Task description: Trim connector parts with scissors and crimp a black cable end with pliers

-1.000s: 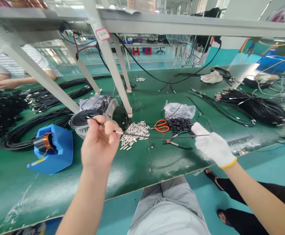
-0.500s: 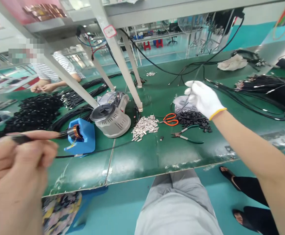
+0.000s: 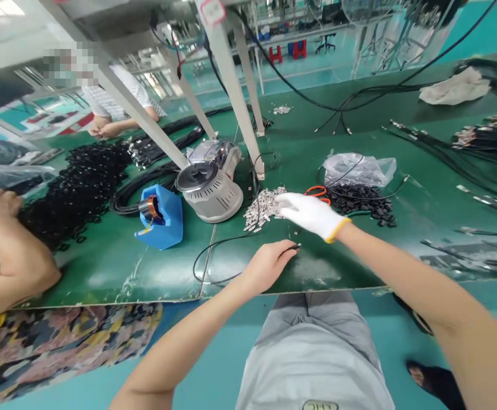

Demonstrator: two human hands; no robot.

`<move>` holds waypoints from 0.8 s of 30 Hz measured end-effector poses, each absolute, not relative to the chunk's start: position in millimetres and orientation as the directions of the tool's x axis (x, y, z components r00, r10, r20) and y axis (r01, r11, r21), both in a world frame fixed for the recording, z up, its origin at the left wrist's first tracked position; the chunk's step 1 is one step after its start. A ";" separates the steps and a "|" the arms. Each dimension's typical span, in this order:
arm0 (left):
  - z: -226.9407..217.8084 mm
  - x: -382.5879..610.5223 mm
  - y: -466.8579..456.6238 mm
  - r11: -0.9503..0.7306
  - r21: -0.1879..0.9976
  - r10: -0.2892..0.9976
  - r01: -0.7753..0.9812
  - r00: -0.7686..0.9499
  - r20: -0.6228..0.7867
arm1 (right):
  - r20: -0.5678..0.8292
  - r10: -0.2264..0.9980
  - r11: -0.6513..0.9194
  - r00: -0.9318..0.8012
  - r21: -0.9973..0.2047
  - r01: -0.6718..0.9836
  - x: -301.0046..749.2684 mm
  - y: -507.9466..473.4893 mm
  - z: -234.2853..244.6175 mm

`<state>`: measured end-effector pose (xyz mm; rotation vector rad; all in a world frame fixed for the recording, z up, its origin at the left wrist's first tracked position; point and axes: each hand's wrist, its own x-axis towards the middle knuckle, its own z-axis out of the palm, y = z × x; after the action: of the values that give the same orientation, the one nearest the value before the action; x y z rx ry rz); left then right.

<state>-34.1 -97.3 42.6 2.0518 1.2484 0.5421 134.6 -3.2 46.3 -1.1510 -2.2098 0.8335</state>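
Observation:
My left hand (image 3: 269,265), bare, pinches the end of a black cable (image 3: 216,244) just above the bench front. The cable loops left from the hand and back toward the metal pieces. My right hand (image 3: 314,215), in a white glove with a yellow cuff, reaches left with fingers stretched out over the right edge of a pile of small silver metal connectors (image 3: 260,212). Its fingertips touch or nearly touch the pile. Orange-handled scissors (image 3: 317,191) lie behind the glove, partly hidden. Beside them is a heap of small black plastic parts (image 3: 366,205).
A blue tape dispenser (image 3: 169,225) and a round grey machine (image 3: 214,200) stand left of the connectors. A clear plastic bag (image 3: 359,169) sits behind the black parts. Bundled cables (image 3: 488,196) lie right. A co-worker's arm (image 3: 21,250) rests at left; another person sits behind the shelf posts.
My left hand has come from the far left to the middle, still gripping a cable. My gloved right hand has moved down and left to the connectors and no longer holds up a cable.

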 end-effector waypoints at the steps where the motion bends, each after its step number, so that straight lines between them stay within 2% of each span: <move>1: 35.9 -33.1 -99.2 -0.249 0.795 0.900 0.554 0.434 -0.021 | 0.137 0.868 0.423 -0.478 -0.707 0.567 157.8 -11.7 41.9; 3: 21.2 -42.3 -109.1 -0.136 0.872 0.923 0.470 0.380 -0.061 | 0.114 0.914 0.357 -0.388 -0.679 0.641 200.7 -29.8 33.2; 5: 8.6 -51.7 -115.5 -0.064 0.895 0.936 0.441 0.337 -0.099 | 0.106 0.944 0.308 -0.314 -0.626 0.716 228.8 -47.1 24.2; 8: -1.5 -54.4 -113.6 0.022 0.923 0.940 0.383 0.306 -0.149 | 0.201 0.874 0.486 -0.443 -0.384 0.785 232.3 -62.1 11.5; 11: -2.0 -54.2 -111.1 0.083 0.942 0.944 0.326 0.278 -0.179 | 0.158 0.776 0.631 -0.611 -0.199 0.750 202.5 -53.6 4.2; 15: 0.6 -64.6 -118.1 0.128 0.946 0.957 0.299 0.215 -0.197 | 0.099 0.727 0.685 -0.679 -0.166 0.709 161.7 -23.4 4.1; 19: -1.6 -72.5 -123.4 0.164 0.957 0.954 0.240 0.207 -0.216 | 0.085 0.734 0.678 -0.674 -0.160 0.718 152.3 -12.8 2.4; 24: -7.4 -63.8 -118.2 0.183 0.960 0.943 0.213 0.238 -0.232 | 0.106 0.784 0.618 -0.612 -0.238 0.749 171.9 -24.7 -6.4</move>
<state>-63.8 -118.2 -7.4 1.2970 1.2368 0.7649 171.9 -24.7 -6.4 -1.2672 -2.6415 0.2515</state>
